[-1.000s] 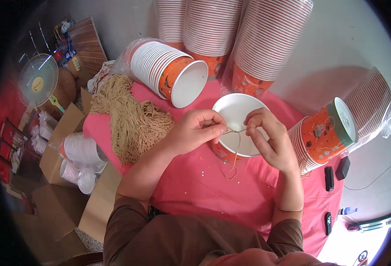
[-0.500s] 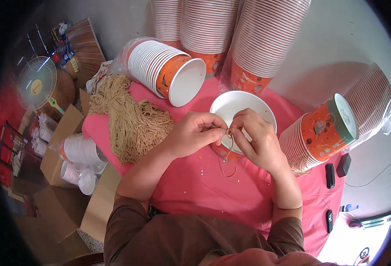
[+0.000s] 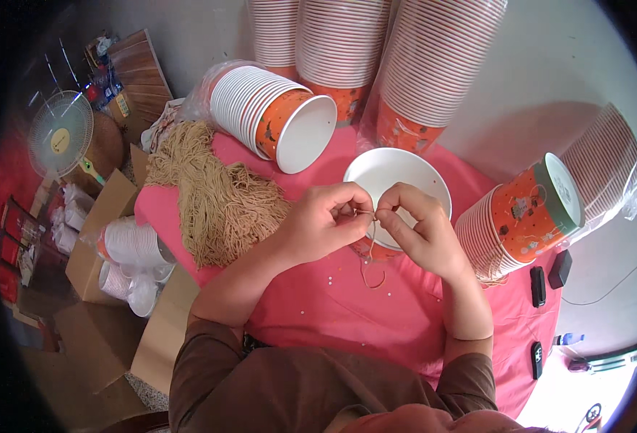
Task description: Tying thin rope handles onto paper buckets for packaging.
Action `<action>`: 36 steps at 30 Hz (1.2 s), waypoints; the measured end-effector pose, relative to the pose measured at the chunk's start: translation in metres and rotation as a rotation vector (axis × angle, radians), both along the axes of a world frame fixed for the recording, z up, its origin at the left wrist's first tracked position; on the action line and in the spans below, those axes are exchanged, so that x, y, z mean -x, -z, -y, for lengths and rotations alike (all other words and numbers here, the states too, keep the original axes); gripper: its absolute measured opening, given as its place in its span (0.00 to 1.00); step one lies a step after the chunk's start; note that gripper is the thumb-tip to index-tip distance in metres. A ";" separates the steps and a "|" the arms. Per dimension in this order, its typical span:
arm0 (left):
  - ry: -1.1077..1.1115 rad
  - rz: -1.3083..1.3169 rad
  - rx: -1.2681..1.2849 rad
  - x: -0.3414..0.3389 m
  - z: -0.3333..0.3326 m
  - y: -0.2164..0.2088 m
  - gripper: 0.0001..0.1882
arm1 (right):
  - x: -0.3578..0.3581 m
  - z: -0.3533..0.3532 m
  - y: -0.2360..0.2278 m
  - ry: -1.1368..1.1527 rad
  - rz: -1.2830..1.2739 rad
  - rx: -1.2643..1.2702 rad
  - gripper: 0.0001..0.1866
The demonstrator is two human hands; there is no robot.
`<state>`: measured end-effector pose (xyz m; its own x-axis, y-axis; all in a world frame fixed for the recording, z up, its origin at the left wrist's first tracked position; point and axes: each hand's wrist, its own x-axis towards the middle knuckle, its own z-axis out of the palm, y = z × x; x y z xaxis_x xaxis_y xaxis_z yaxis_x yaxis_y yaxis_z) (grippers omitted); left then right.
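Observation:
A thin tan cord (image 3: 373,278) is pinched between the fingertips of both my hands, just over the near rim of a paper bucket (image 3: 365,167). My left hand (image 3: 331,220) grips it from the left with thumb and forefinger. From the right, my right hand (image 3: 423,227) pinches it in the same way. The cord's loose end hangs down past the bucket's orange outside and curls over the pink cloth. White inside, the bucket stands upright with its mouth open. Whether the cord passes through the bucket's wall is hidden by my fingers.
A heap of tan cords (image 3: 224,209) lies left of my hands. Nested buckets (image 3: 243,108) lie on their side behind it. Tall wrapped stacks (image 3: 434,58) stand at the back. An upside-down stack (image 3: 524,213) is at the right, near black devices (image 3: 537,287). Cardboard boxes (image 3: 102,267) stand lower left.
The small loop of cord by my fingertips has drawn in, and the cord now runs short and taut between my hands. Both hands have shifted only slightly.

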<state>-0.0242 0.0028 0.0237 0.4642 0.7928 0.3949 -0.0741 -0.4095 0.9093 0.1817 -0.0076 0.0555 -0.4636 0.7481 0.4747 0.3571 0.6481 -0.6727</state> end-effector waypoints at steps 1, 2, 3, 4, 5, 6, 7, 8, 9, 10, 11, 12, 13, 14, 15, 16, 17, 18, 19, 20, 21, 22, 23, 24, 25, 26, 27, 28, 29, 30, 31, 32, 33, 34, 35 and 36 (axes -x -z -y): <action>-0.033 -0.035 -0.083 -0.001 0.000 -0.001 0.05 | -0.001 0.000 0.001 -0.017 -0.027 0.071 0.02; -0.031 -0.035 -0.083 -0.001 0.000 -0.001 0.05 | -0.002 0.000 0.002 -0.034 -0.054 0.143 0.02; -0.073 -0.056 -0.175 0.000 -0.001 0.000 0.05 | -0.002 0.000 0.001 -0.034 -0.055 0.142 0.02; -0.115 -0.077 -0.268 0.000 -0.002 0.000 0.06 | -0.002 -0.001 0.001 -0.046 -0.070 0.222 0.03; -0.115 -0.078 -0.268 0.000 -0.003 0.001 0.06 | -0.003 -0.001 0.000 -0.058 -0.084 0.302 0.04; -0.134 -0.066 -0.348 -0.001 -0.004 0.002 0.06 | -0.005 -0.002 0.000 -0.057 -0.084 0.301 0.04; -0.154 -0.053 -0.428 -0.002 -0.005 0.003 0.06 | -0.007 -0.004 0.001 -0.077 -0.099 0.338 0.05; -0.154 -0.053 -0.428 -0.003 -0.006 0.003 0.06 | -0.008 -0.005 0.001 -0.098 -0.114 0.374 0.05; -0.157 -0.009 -0.489 -0.005 -0.008 0.003 0.06 | -0.009 -0.006 0.001 -0.097 -0.114 0.375 0.05; -0.161 0.035 -0.549 -0.006 -0.008 0.003 0.06 | -0.009 -0.006 0.001 -0.107 -0.137 0.453 0.06; -0.161 0.035 -0.549 -0.006 -0.008 0.003 0.06 | -0.010 -0.006 0.000 -0.116 -0.159 0.532 0.07; -0.128 0.036 -0.475 -0.004 -0.007 0.002 0.06 | -0.010 -0.006 0.001 -0.119 -0.158 0.532 0.07; -0.095 0.038 -0.401 -0.003 -0.006 0.002 0.06 | -0.010 -0.006 0.001 -0.119 -0.150 0.499 0.07; -0.098 0.038 -0.402 -0.003 -0.006 0.004 0.06 | -0.010 -0.007 0.001 -0.119 -0.141 0.466 0.07; -0.026 0.095 -0.262 -0.003 -0.006 0.008 0.06 | -0.010 -0.007 0.000 -0.122 -0.139 0.466 0.07; 0.047 0.153 -0.122 -0.002 -0.006 0.010 0.05 | -0.009 -0.006 -0.001 -0.107 -0.115 0.431 0.06; 0.043 0.154 -0.123 -0.001 -0.005 0.010 0.05 | -0.009 -0.006 -0.001 -0.091 -0.092 0.395 0.06; 0.049 0.146 -0.036 -0.001 -0.004 0.009 0.04 | -0.008 -0.006 0.000 -0.091 -0.091 0.395 0.06; 0.054 0.138 0.050 -0.001 -0.004 0.009 0.04 | -0.007 -0.005 0.001 -0.055 -0.082 0.301 0.05; 0.053 0.139 0.050 -0.002 -0.004 0.010 0.04 | -0.005 -0.004 0.003 -0.019 -0.073 0.207 0.05; 0.030 0.147 0.078 -0.003 -0.005 0.010 0.04 | -0.003 -0.004 0.005 -0.021 -0.072 0.206 0.05; 0.007 0.156 0.106 -0.004 -0.005 0.011 0.03 | -0.001 -0.004 0.006 0.056 -0.064 0.047 0.06; 0.005 0.157 0.105 -0.004 -0.006 0.011 0.03 | 0.001 -0.004 0.007 0.133 -0.056 -0.113 0.07; -0.017 0.152 0.145 -0.004 -0.007 0.012 0.03 | 0.004 -0.002 0.008 0.128 -0.054 -0.115 0.07; -0.038 0.148 0.185 -0.004 -0.008 0.013 0.02 | 0.006 0.000 0.009 0.107 -0.085 -0.178 0.08; -0.042 0.151 0.183 -0.004 -0.007 0.012 0.02 | 0.008 0.003 0.010 0.086 -0.117 -0.241 0.10; -0.038 0.157 0.185 -0.004 -0.007 0.011 0.02 | 0.011 0.007 0.007 0.087 -0.054 -0.306 0.12; -0.035 0.162 0.187 -0.005 -0.006 0.010 0.02 | 0.013 0.008 0.008 0.087 -0.053 -0.305 0.12; -0.035 0.164 0.188 -0.004 -0.006 0.010 0.02 | 0.015 0.008 0.009 0.093 -0.002 -0.367 0.12; -0.014 0.166 0.203 -0.003 -0.006 0.010 0.02 | 0.016 0.008 0.010 0.099 0.049 -0.429 0.12; 0.008 0.169 0.218 -0.002 -0.006 0.010 0.02 | 0.016 0.006 0.011 0.093 0.032 -0.411 0.13; 0.008 0.169 0.218 -0.001 -0.006 0.008 0.02 | 0.015 0.006 0.011 0.094 0.033 -0.411 0.13; 0.033 0.156 0.261 0.001 -0.006 0.003 0.02 | 0.013 0.004 0.011 0.095 0.003 -0.395 0.13; 0.059 0.143 0.303 0.002 -0.006 0.001 0.03 | 0.011 0.003 0.011 0.096 -0.026 -0.379 0.12; 0.058 0.144 0.303 0.002 -0.006 0.001 0.03 | 0.010 0.002 0.012 0.064 -0.044 -0.391 0.12; 0.122 0.183 0.361 0.003 -0.007 0.002 0.03 | 0.010 0.001 0.011 0.063 -0.044 -0.390 0.12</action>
